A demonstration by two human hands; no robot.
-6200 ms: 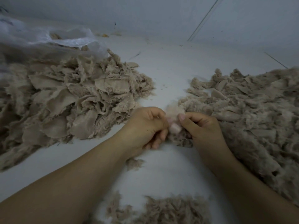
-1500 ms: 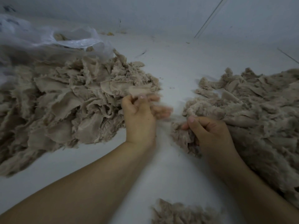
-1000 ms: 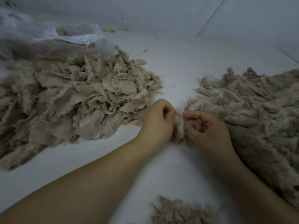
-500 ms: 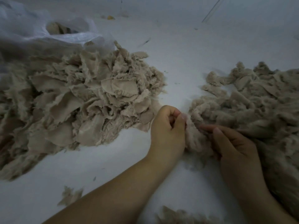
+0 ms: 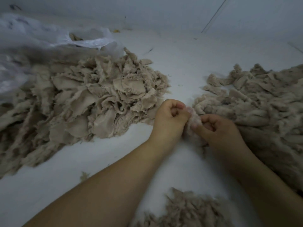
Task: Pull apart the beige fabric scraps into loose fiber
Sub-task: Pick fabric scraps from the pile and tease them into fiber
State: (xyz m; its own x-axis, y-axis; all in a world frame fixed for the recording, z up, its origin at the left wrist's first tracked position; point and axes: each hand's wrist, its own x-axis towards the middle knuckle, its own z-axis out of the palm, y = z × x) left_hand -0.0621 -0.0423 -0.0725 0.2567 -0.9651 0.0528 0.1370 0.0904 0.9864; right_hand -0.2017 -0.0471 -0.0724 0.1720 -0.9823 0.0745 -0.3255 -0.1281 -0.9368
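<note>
Head view looks down on a white work surface (image 5: 180, 66) where two bare forearms reach in from the bottom edge and meet near the middle. Between the hands sits a small pale beige fuzzy fabric scrap (image 5: 193, 119), partly teased into fluff; its long axis runs roughly from upper left to lower right, its upper end pointing away from the person toward the gap between the piles, its lower end trailing toward the surface. The left hand (image 5: 168, 120) is curled into a loose fist with thumb and fingers pinching the scrap's left side. The right hand (image 5: 218, 128) has its fingers bent inward and pinches the scrap's right side, thumb laid along it; both hands grip narrowly and touch the same piece. To the left lies a large heap of flat beige fabric scraps with frayed edges (image 5: 91, 102), its near edge just beside the left hand. To the right spreads a wide mound of looser beige fibrous material (image 5: 262, 105), touching the right hand and wrist. A smaller clump of shredded beige fiber (image 5: 185, 210) lies at the bottom between the forearms, and a tiny tuft (image 5: 84, 175) rests beside the left forearm. A crumpled translucent white plastic bag (image 5: 49, 40) lies behind the left heap.
</note>
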